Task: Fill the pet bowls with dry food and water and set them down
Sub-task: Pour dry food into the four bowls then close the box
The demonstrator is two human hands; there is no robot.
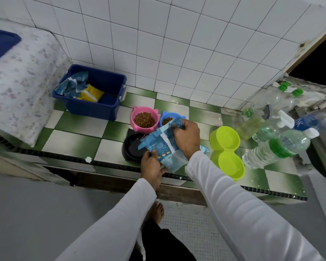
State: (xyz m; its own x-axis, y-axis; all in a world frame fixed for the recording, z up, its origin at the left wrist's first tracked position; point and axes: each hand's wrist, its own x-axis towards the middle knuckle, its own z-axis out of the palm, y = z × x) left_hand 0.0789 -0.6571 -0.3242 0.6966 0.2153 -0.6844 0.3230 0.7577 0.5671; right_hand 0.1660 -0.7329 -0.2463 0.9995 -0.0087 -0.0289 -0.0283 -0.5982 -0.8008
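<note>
On the green-and-white tiled counter (73,136) a pink bowl (144,118) holds brown dry food. A blue bowl (167,117) behind the bag also has food in it. A black bowl (133,147) sits at the front, partly hidden by a light blue food bag (164,146). My right hand (186,136) grips the bag's top. My left hand (151,166) holds its lower end. A lime green double bowl (227,151) lies to the right with nothing in it.
A dark blue bin (102,95) at the back left holds a blue and a yellow bag. Several plastic water bottles (275,147) and a spray bottle (252,125) crowd the right end. A floral cushion (17,81) lies at left. The tiled wall stands close behind.
</note>
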